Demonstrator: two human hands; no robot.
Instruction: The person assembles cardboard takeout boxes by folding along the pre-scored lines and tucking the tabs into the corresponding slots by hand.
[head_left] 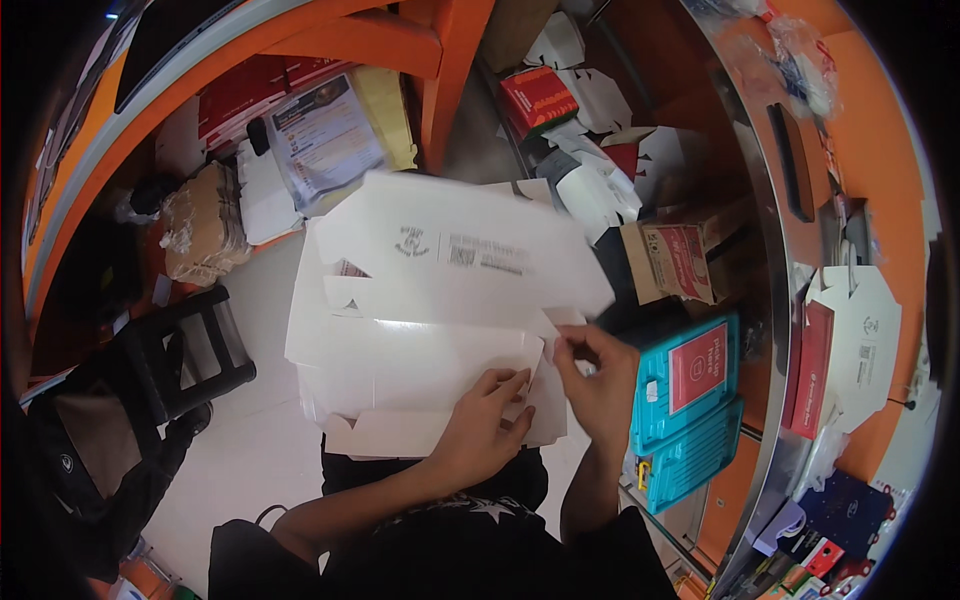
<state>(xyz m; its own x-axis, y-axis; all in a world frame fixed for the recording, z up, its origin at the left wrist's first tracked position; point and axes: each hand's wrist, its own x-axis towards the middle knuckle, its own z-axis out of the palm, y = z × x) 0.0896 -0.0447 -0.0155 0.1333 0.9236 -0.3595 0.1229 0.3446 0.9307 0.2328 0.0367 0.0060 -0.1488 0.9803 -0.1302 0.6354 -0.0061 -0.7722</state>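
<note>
A partly folded white cardboard box [440, 345] lies across my lap on top of other flat white card. Its large lid panel [500, 225], with small dark printing, stands raised on the far side and looks blurred. My left hand [488, 425] is at the box's near right corner, fingers curled and thumb against the right side wall. At that same right end, my right hand [600, 380] pinches the side flap between thumb and forefinger. The fingertips of both hands are partly hidden by the card.
On the right stands a teal plastic crate [690, 400] with a red sign. Beyond it are a small brown carton [675, 260] and a red box [540, 100]. A black folding stool or trolley frame [195, 355] is on the left floor. Orange shelving [455, 85] rises ahead.
</note>
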